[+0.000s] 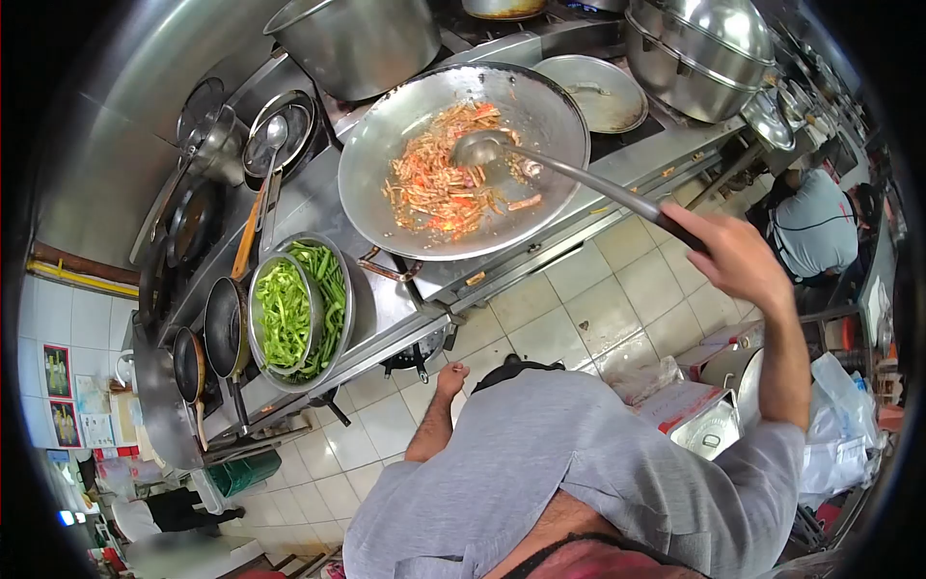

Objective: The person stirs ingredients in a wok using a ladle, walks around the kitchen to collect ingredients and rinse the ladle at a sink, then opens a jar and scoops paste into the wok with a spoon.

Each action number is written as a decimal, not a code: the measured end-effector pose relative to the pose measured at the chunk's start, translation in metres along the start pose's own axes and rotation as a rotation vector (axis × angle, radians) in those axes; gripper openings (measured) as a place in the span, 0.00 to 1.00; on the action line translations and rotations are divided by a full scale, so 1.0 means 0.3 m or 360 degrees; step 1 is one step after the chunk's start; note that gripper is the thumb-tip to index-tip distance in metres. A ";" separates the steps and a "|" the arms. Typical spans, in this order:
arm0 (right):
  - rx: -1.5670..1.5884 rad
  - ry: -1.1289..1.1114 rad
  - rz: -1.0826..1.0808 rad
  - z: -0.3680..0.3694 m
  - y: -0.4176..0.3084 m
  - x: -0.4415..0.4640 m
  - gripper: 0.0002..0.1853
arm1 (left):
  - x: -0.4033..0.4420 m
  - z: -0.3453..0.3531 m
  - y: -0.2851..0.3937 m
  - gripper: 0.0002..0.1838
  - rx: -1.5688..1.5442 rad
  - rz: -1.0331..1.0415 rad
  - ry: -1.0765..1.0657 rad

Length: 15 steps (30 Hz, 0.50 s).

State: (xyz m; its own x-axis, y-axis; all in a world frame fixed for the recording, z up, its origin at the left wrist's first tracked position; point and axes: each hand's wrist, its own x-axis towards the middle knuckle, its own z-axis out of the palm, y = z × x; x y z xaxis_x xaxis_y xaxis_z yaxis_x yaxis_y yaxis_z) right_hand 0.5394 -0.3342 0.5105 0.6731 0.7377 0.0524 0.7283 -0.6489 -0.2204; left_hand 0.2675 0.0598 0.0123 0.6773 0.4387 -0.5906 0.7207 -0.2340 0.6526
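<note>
Inside the wok (362,183), orange-brown pieces (434,179), unevenly spread; ladle (479,148) among them

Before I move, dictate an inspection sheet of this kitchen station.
Surface: metal counter, crowded with cookware.
Job's things: wok with reddish chopped food; ladle dipping into it; cut green vegetables in a bowl beside the wok.
Clutter: frying pan, strainer, large pot close around.
Hands: right hand grips the ladle's handle; left hand low, off the counter, nothing visible in it.
Cables: nothing seen.
Surroundings: tiled floor with wet-looking patches; plastic bags at right; co-worker beyond.
</note>
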 end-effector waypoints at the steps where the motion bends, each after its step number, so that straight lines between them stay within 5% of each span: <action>1: 0.0076 -0.0081 0.0015 -0.050 -0.017 -0.044 0.28 | -0.015 -0.006 -0.003 0.20 -0.0058 -0.0065 0.0012; 5: 0.0461 -0.0526 0.0099 -0.157 -0.072 -0.104 0.26 | 0.069 -0.009 -0.164 0.20 0.0067 -0.0167 0.0009; 11: 0.0420 -0.0250 0.0160 0.227 -0.088 0.089 0.29 | 0.132 -0.028 -0.053 0.20 0.0260 -0.0101 -0.0254; 13: 0.0312 -0.0206 0.0188 0.272 -0.104 0.136 0.29 | 0.188 -0.022 -0.029 0.19 0.0310 0.0329 -0.0004; 15: 0.0427 -0.0056 0.0253 0.275 -0.116 0.171 0.30 | 0.203 -0.042 0.064 0.16 0.0253 0.0406 0.0004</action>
State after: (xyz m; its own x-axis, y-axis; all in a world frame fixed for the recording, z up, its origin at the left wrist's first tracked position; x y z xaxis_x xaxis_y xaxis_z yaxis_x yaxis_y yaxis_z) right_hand 0.5379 -0.2585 0.4405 0.7675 0.6401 -0.0358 0.5514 -0.6876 -0.4724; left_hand 0.3207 0.0929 -0.0051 0.8392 0.3505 -0.4158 0.5416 -0.4699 0.6971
